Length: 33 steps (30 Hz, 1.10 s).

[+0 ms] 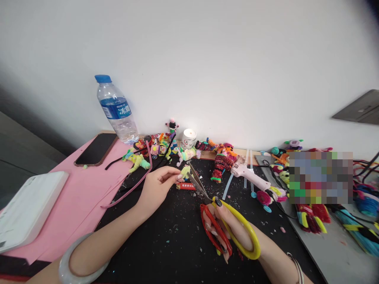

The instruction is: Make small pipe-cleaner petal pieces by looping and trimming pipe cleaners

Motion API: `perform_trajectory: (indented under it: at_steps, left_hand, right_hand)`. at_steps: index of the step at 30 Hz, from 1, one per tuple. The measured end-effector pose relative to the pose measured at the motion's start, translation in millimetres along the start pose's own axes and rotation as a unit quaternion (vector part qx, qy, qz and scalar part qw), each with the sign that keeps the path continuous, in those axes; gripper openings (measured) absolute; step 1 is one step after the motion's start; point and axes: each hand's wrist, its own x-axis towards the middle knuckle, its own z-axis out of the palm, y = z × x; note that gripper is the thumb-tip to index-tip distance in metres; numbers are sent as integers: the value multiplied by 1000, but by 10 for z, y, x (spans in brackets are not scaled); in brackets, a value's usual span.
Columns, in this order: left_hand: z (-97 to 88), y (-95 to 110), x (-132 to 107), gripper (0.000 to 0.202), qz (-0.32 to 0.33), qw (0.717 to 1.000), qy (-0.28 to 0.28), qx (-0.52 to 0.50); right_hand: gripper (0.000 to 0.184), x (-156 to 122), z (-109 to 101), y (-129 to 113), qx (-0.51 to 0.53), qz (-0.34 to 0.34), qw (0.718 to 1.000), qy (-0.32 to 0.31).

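Note:
My left hand [155, 189] pinches a small pale yellow-green fuzzy piece, apparently of pipe cleaner [185, 172], between thumb and fingers. Scissors [255, 240] with one yellow and one red handle are in my right hand [231, 219], its fingers through the loops. Their blades are spread and point at the fuzzy piece, close to my left fingertips; whether they touch it I cannot tell. Just beyond my left fingertips lies a small red wrapper [187, 186] with printed characters. A pink fuzzy strip [127, 197] curves beside my left wrist.
Several fuzzy figures line the wall, including a dark red one [221, 165]. A white glue gun [251, 176] lies right of centre. Further left are a water bottle [117, 114], a phone [96, 149], pink paper [74, 189] and a white box [32, 209]. Scraps dot the black mat [160, 244].

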Motion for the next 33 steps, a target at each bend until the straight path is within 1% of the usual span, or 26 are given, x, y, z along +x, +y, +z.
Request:
perform_trajectory:
  at_steps: [3, 6, 11, 17, 22, 28, 33]
  left_hand:
    - [-5, 0, -8, 11, 9, 999, -13, 30]
    - [-13, -8, -8, 12, 18, 999, -22, 42]
    - [-14, -12, -2, 11, 10, 999, -26, 40]
    - [-13, -12, -7, 12, 12, 998, -40, 47]
    - [-25, -22, -4, 14, 27, 996, -50, 64]
    - [-38, -24, -4, 14, 32, 995, -52, 85]
    - [-40, -43, 0, 13, 11, 997, -44, 57]
  right_hand:
    - [55, -7, 19, -36, 8, 5, 1000, 20]
    - [57, -10, 29, -59, 10, 11, 1000, 26]
    - [60, -3, 23, -37, 5, 8, 1000, 17]
    - [59, 2, 9, -15, -12, -21, 999, 22]
    - [59, 44, -38, -1, -7, -4, 1000, 8]
    - [55, 77, -81, 53, -53, -3, 998, 31]
    - [55, 84, -91, 71, -72, 4, 996, 51]
